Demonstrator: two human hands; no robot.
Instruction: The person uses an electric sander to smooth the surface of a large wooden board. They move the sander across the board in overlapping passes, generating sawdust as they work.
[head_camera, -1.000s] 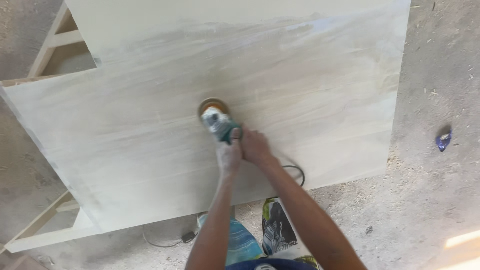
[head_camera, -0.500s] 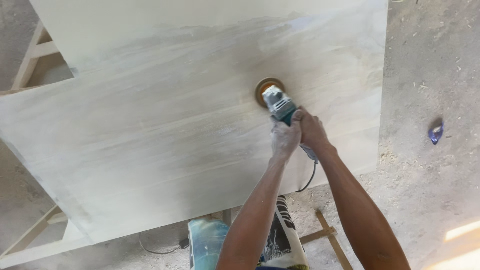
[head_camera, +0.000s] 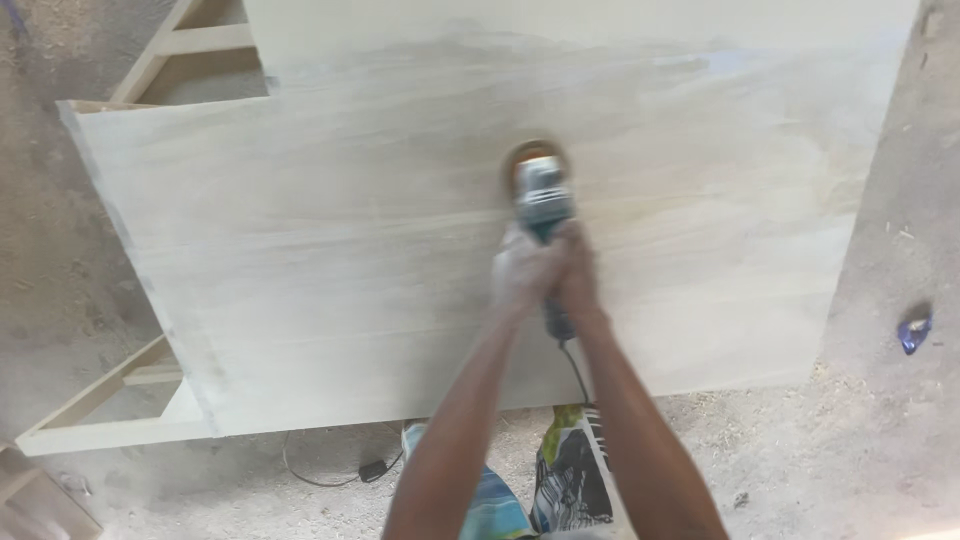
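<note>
Head view: dusty green-and-grey sander (head_camera: 541, 195), orange disc flat on pale board (head_camera: 330, 270).

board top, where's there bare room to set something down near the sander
The board is bare left of the sander, out to its left edge, and right of it toward the right edge. The strip nearest the person is free either side of the cord. It is crowded only at the middle, where left hand and right hand grip the sander.

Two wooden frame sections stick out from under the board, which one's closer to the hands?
The lower-left frame, at the board's bottom-left corner. The other frame shows at the top left, farther from both hands gripping the sander.
</note>
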